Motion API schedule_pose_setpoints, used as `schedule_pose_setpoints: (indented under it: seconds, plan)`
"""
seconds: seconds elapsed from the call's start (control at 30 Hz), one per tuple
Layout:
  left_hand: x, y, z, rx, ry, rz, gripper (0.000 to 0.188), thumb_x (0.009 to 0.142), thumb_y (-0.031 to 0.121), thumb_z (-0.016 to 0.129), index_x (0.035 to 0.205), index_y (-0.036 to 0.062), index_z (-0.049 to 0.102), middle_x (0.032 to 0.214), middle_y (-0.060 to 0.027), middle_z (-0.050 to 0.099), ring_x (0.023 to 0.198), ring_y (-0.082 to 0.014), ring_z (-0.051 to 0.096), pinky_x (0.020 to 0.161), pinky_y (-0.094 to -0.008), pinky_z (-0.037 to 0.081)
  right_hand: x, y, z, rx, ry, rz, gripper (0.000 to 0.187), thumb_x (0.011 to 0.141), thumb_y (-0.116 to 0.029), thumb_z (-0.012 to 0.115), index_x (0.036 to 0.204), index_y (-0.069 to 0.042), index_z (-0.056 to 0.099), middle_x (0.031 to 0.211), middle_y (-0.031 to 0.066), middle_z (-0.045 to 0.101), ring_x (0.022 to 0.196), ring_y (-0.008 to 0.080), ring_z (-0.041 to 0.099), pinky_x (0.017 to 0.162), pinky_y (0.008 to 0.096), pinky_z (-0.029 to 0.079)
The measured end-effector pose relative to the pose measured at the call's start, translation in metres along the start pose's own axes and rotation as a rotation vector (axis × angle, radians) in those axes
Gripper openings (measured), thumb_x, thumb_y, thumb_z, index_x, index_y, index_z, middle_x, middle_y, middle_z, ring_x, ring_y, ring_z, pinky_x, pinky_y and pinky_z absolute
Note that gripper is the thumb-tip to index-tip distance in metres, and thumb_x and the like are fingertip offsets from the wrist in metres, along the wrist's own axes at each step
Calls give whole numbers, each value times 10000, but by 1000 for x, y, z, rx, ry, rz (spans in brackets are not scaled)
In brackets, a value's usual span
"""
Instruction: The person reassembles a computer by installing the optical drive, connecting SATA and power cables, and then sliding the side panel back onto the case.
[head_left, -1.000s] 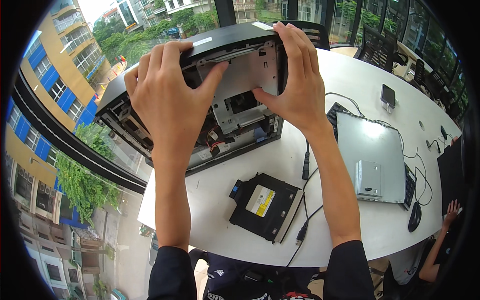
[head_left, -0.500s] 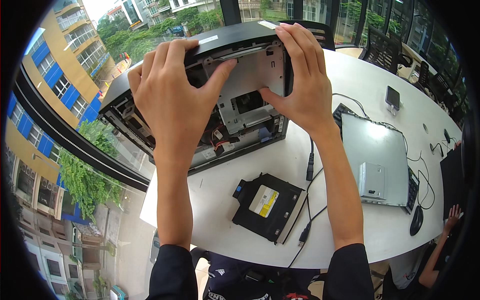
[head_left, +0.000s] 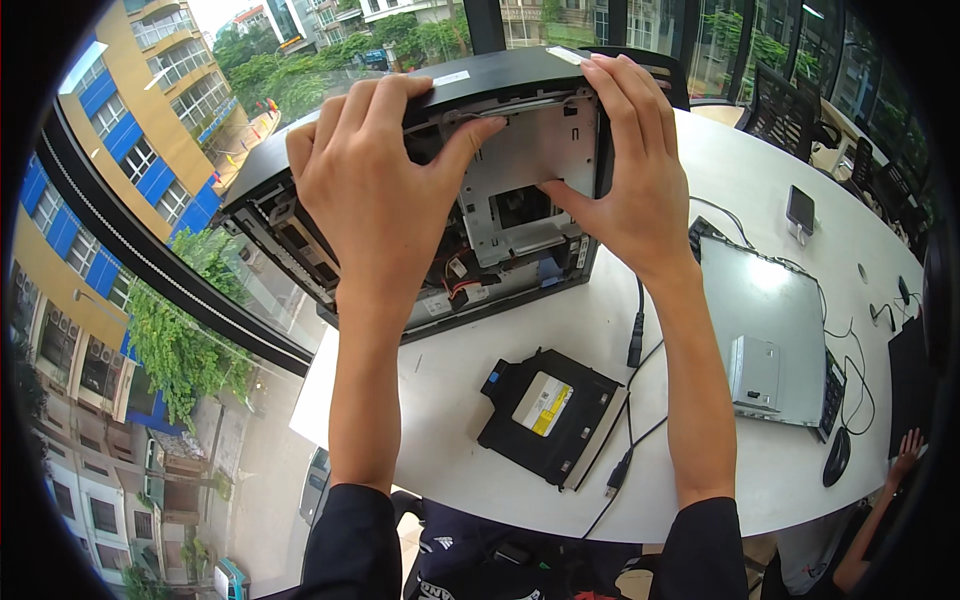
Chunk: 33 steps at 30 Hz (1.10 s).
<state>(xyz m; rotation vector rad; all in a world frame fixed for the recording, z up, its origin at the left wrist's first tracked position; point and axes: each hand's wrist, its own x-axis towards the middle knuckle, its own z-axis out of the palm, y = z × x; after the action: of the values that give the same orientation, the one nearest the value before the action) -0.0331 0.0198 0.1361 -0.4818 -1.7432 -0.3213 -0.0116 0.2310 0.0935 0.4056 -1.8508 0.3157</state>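
A black desktop computer case (head_left: pixel 520 70) stands opened on the table, its inside facing me. My left hand (head_left: pixel 370 190) grips its upper edge, fingers over the top and thumb stretched along the inner metal frame. At the upper right corner my right hand (head_left: pixel 640 190) is closed round the same edge, its thumb against a silver metal plate (head_left: pixel 530 155) inside. Below that plate, coloured wires (head_left: pixel 460 288) show. My left hand and forearm hide part of the case's interior. A slim black optical drive (head_left: pixel 540 420) with a white and yellow label lies on the table between my forearms.
Right of my right arm lies a silver panel (head_left: pixel 775 300) over a keyboard, with a small metal box (head_left: pixel 757 372) on it. Cables (head_left: pixel 625 455), a mouse (head_left: pixel 837 457) and a phone (head_left: pixel 800 208) are nearby. A window stands beyond the table's left edge. Another person's hand (head_left: pixel 907 452) shows far right.
The whole scene has shifted slightly to the right in the picture, table included. Both hands keep the same places on the case, and the optical drive lies as before.
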Motion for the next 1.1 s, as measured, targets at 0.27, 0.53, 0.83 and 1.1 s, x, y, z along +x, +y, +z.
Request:
schedule_pose_setpoints:
  seconds: [0.27, 0.53, 0.83, 1.1]
  plan:
    - [1, 3, -3, 20, -21, 6, 519, 732, 548, 871, 986, 112, 753, 918, -3, 733, 892, -188, 680, 882, -336, 410, 1, 0, -3, -23, 5, 1, 1018, 562, -144, 943, 1475, -152, 492, 1428, 21, 532, 1388, 263, 477, 1113, 356, 503]
    - [1, 3, -1, 32, -28, 13, 537, 750, 567, 853, 1002, 105, 747, 926, -11, 725, 896, -197, 678, 895, -341, 406, 0, -1, -1, -42, -17, 20, 1021, 583, -153, 943, 1480, -151, 455, 1453, 27, 493, 1412, 262, 445, 1109, 378, 497]
    - [0, 3, -1, 28, -31, -5, 546, 768, 592, 835, 999, 105, 749, 929, -6, 724, 894, -188, 674, 892, -336, 403, -4, -6, 5, -78, -4, 48, 1025, 599, -156, 942, 1495, -156, 443, 1477, 29, 480, 1441, 259, 425, 1066, 391, 491]
    - [1, 4, 2, 41, -11, 9, 558, 769, 610, 825, 1009, 110, 756, 943, -3, 731, 901, -181, 672, 887, -335, 404, -3, 4, 8, -75, 28, 5, 1051, 592, -191, 956, 1500, -127, 433, 1474, 63, 493, 1433, 281, 440, 1088, 401, 485]
